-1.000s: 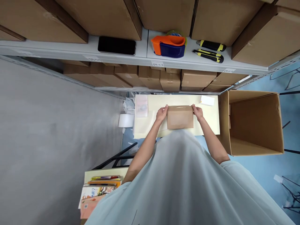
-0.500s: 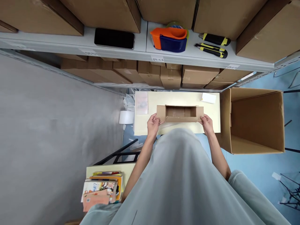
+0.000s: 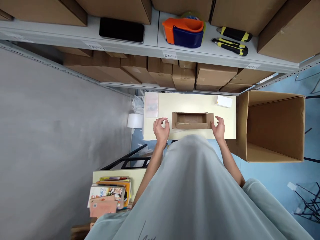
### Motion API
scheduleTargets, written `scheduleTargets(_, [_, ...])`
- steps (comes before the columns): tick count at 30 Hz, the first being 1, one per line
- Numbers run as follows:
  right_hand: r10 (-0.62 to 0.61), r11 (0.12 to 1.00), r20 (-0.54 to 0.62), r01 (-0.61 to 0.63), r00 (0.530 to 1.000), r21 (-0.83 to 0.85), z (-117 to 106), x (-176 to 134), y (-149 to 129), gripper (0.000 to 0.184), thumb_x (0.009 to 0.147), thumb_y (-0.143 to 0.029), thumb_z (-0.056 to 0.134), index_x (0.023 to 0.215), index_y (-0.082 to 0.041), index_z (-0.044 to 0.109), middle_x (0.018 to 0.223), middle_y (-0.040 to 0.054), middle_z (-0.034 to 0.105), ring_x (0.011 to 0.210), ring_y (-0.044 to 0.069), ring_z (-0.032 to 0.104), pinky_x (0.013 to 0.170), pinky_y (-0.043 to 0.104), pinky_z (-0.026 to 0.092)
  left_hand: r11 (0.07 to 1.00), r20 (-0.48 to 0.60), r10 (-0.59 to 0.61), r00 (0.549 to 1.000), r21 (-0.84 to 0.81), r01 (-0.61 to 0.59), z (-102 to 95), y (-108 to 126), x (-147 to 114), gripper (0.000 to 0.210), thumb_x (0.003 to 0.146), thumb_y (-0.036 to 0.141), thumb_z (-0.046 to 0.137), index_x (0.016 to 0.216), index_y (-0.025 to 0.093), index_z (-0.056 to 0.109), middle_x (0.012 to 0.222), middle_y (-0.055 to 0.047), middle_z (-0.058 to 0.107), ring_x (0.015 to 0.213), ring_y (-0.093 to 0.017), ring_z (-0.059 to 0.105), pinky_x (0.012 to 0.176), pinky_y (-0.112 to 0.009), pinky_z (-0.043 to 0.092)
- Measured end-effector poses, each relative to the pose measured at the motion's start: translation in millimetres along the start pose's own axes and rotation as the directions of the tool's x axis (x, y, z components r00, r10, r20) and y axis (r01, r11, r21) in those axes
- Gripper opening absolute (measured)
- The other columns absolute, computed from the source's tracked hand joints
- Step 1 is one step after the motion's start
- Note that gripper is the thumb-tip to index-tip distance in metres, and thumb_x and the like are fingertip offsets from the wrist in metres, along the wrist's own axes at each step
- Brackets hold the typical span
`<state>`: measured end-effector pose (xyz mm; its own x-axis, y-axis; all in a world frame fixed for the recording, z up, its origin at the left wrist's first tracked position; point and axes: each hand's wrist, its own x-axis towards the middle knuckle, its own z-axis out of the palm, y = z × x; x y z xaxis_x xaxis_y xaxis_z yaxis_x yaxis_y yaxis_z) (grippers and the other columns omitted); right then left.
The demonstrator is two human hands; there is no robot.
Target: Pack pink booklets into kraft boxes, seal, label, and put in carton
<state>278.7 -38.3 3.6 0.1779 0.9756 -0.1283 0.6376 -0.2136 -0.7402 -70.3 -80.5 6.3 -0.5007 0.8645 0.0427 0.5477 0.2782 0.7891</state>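
Observation:
A long, narrow cardboard box (image 3: 191,126) lies on the cream table (image 3: 185,101) with its top open and its inside showing. To its left is my left hand (image 3: 161,130), thumb and fingers curved apart with a gap between them and the box. My right hand (image 3: 219,128) is at the box's right end, its thumb at or very near the end flap, fingers spread apart. Neither hand grips anything. Behind the box, a small white box (image 3: 224,101) sits near the table's right end, and a pale pinkish sheet (image 3: 151,105) lies at the left.
A large open carton (image 3: 275,126) stands right of the table. Above, a grey shelf (image 3: 150,48) carries a black phone (image 3: 121,30), an orange and blue tape dispenser (image 3: 185,32), box cutters (image 3: 232,45) and cartons. Books (image 3: 110,196) are stacked at lower left.
Both hands have let go of the box's end flaps, the left moving away to the left. The end flaps now stand up more steeply, and the fingers have opened.

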Motion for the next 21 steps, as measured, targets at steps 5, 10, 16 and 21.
scheduleTargets(5, [-0.316,0.929,0.066,0.323,0.946,-0.179,-8.5,-2.3,-37.9,0.035,0.112,-0.036,0.045,0.129,-0.022,0.072,0.130,0.0170,0.074,0.125,0.032,0.066,0.112,0.054,0.055,0.987,0.090,0.157,0.984,-0.061,-0.152,2.4,29.2,-4.6,0.014,0.102,0.027,0.061,0.100,0.024,0.074,0.099,-0.007,0.077,0.097,-0.023,0.071,0.095,-0.039,0.058])
scheduleTargets(10, [-0.244,0.928,0.386,0.329,0.890,-0.172,-5.7,-1.0,-52.2,0.036,0.113,-0.037,0.046,0.125,-0.020,0.076,0.117,0.0141,0.081,0.108,0.031,0.073,0.101,0.045,0.056,0.978,0.248,0.141,0.959,-0.184,-0.096,15.6,43.4,-9.4,0.011,0.096,0.024,0.062,0.089,0.025,0.072,0.096,-0.004,0.077,0.092,-0.020,0.074,0.090,-0.034,0.060])
scheduleTargets(16, [-0.158,0.961,0.521,0.252,0.839,-0.114,-9.8,-6.2,-46.4,0.027,0.111,-0.035,0.055,0.112,-0.026,0.080,0.090,0.0045,0.082,0.091,0.027,0.075,0.112,0.044,0.049,0.972,0.328,-0.047,0.943,-0.204,0.119,17.5,33.8,-13.2,0.009,0.085,0.023,0.064,0.084,0.025,0.073,0.094,-0.003,0.079,0.097,-0.022,0.076,0.100,-0.038,0.060])
scheduleTargets(21, [-0.153,0.944,0.598,0.295,0.787,-0.147,-2.4,-4.4,-42.3,0.036,0.102,-0.024,0.068,0.137,-0.027,0.075,0.097,0.0026,0.084,0.097,0.026,0.076,0.128,0.052,0.039,0.968,0.387,-0.122,0.914,-0.159,0.196,15.8,28.9,-18.6,0.008,0.077,0.020,0.067,0.079,0.025,0.073,0.090,-0.002,0.079,0.092,-0.023,0.075,0.098,-0.038,0.060])
